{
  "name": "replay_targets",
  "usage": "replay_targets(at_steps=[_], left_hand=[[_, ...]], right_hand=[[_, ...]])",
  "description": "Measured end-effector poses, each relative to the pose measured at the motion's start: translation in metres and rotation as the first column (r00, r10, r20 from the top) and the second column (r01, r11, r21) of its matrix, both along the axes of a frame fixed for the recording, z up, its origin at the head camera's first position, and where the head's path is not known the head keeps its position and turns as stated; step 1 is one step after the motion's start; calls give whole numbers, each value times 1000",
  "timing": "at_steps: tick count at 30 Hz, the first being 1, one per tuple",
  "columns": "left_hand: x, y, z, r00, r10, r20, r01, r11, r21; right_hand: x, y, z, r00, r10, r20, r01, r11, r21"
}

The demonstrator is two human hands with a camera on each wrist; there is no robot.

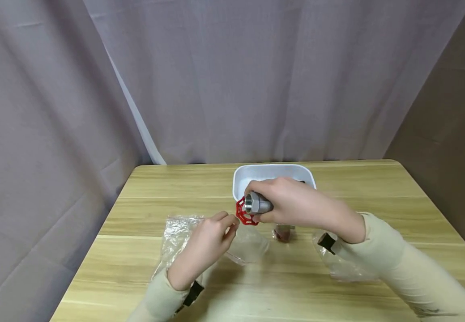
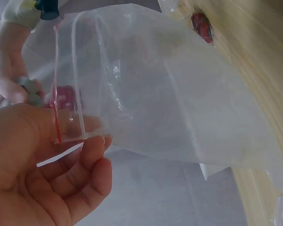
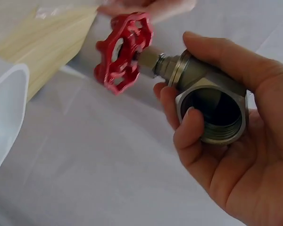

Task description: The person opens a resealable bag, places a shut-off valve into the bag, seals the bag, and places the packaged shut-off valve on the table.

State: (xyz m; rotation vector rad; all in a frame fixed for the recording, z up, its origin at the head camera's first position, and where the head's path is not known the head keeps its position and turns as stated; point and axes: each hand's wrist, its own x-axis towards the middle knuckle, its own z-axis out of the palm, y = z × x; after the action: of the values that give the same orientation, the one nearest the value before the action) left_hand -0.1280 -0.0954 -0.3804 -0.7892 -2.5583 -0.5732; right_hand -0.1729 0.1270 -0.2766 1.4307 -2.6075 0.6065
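My right hand (image 3: 236,155) grips the metal body of a gate valve (image 3: 212,108) with a red handwheel (image 3: 125,52). One threaded opening faces the camera in the right wrist view. In the head view the valve is held up in front of a white tray, its handwheel close to my left fingertips. My left hand (image 2: 56,165) pinches the edge of a clear zip bag (image 2: 155,89) near its red-lined mouth. The bag hangs from those fingers and looks flat, with nothing visible inside.
The white tray (image 1: 240,176) stands at the back of the wooden table (image 1: 168,188), with something dark partly hidden in it. A small bag with a reddish item (image 1: 283,233) lies mid-table. Other clear bags lie at left (image 1: 176,232) and under my right forearm (image 1: 351,268).
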Motion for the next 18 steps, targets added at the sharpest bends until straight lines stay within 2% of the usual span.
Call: replay_targets(at_steps=[8, 12, 18], left_hand=[[1, -1, 3, 997, 23, 76, -27, 998, 56], [0, -2, 4, 998, 26, 62, -31, 996, 85], [0, 0, 5, 999, 37, 21, -39, 993, 111]], right_hand=[[29, -1, -11, 998, 68, 6, -68, 996, -50], [34, -2, -20, 997, 73, -10, -74, 995, -61], [36, -4, -33, 995, 67, -73, -69, 997, -24]])
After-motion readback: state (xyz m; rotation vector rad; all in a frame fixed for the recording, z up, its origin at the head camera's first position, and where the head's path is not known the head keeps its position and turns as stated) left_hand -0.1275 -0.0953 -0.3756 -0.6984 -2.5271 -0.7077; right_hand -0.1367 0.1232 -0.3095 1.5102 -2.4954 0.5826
